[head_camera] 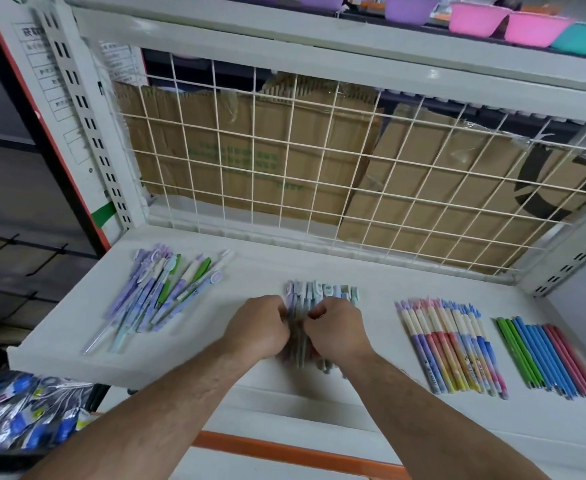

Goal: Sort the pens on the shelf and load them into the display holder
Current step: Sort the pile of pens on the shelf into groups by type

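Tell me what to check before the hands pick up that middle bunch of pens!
1. Both hands gripping: ok. The left hand and right hand curl round the middle bunch.
2. Ends of the bunch even: cannot tell; the hands cover most of it.
3. Sorting of the left pile: not ok; its pens lie crossed and mixed.
4. Neatness of the pastel row and thin row: ok, side by side on the shelf.
5. A display holder ready: cannot tell; none is in view.
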The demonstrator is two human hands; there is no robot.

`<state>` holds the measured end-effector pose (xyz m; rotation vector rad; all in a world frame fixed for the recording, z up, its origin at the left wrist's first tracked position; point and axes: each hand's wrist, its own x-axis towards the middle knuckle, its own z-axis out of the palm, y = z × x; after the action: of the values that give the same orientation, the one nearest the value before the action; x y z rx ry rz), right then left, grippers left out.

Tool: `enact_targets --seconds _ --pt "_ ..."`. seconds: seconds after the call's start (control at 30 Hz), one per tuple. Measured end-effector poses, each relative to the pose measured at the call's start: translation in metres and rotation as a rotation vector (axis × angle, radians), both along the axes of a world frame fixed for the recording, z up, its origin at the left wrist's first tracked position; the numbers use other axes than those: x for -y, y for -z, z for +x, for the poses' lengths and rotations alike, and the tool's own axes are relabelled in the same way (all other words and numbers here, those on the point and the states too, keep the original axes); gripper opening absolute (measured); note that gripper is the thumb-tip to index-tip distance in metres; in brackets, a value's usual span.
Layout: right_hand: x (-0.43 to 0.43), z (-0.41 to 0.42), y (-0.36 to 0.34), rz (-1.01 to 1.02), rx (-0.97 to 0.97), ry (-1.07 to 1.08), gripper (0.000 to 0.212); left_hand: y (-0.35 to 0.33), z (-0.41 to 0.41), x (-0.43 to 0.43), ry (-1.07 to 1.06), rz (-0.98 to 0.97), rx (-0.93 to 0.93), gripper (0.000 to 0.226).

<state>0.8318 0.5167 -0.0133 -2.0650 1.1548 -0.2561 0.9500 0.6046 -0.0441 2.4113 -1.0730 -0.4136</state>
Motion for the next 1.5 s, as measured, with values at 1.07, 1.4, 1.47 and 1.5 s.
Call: enact_targets --seconds 1.07,1.4,1.47,1.5 --pt "-0.039 0.028 0.009 -0.530 -0.023 -0.373 0.031 -0.023 0.057 -0.076 -0.182 0.230 0.511 0.039" --pt "-0.049 0.069 0.011 -0.520 -0.075 -0.280 0.028 -0.012 0.118 -0.060 -0.108 0.243 0.391 0.026" --pt "-0.051 0.073 0.011 -0.509 -0.073 -0.258 0.027 -0.011 0.122 -0.057 -0.092 0.206 0.355 0.028" --pt "-0.052 0.075 0.011 -0.503 -0.071 -0.248 0.026 -0.012 0.124 -0.055 -0.076 0.199 0.345 0.028"
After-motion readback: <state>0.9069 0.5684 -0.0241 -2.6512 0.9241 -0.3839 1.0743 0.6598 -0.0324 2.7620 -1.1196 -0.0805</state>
